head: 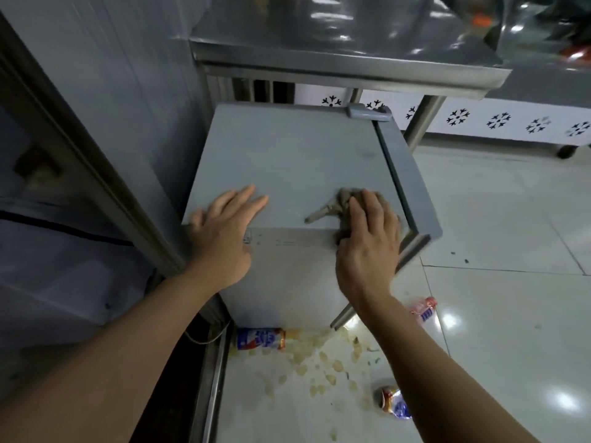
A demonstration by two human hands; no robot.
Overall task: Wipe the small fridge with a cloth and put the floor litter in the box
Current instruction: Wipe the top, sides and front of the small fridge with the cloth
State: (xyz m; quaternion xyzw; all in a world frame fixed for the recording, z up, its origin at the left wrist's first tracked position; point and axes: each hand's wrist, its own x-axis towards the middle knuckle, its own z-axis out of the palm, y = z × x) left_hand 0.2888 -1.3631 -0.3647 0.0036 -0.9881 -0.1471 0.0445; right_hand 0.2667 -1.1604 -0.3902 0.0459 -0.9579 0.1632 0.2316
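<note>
My left hand [224, 231] lies flat at nine o'clock, steadying the small fridge [287, 161], while right hand [367, 244] presses the cloth [343, 199] at three.

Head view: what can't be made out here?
- Box for the litter: not in the head view; its place cannot be told.
- Cloth: mostly under the right hand; its full spread is hidden.
- Fridge door front: faces away from the camera, only its top edge shows.
- Items on the steel table: motion-blurred, unreadable.
- Can label by the fridge foot: too blurred to read.
- Left hand lies flat; what its palm covers is hidden.
</note>
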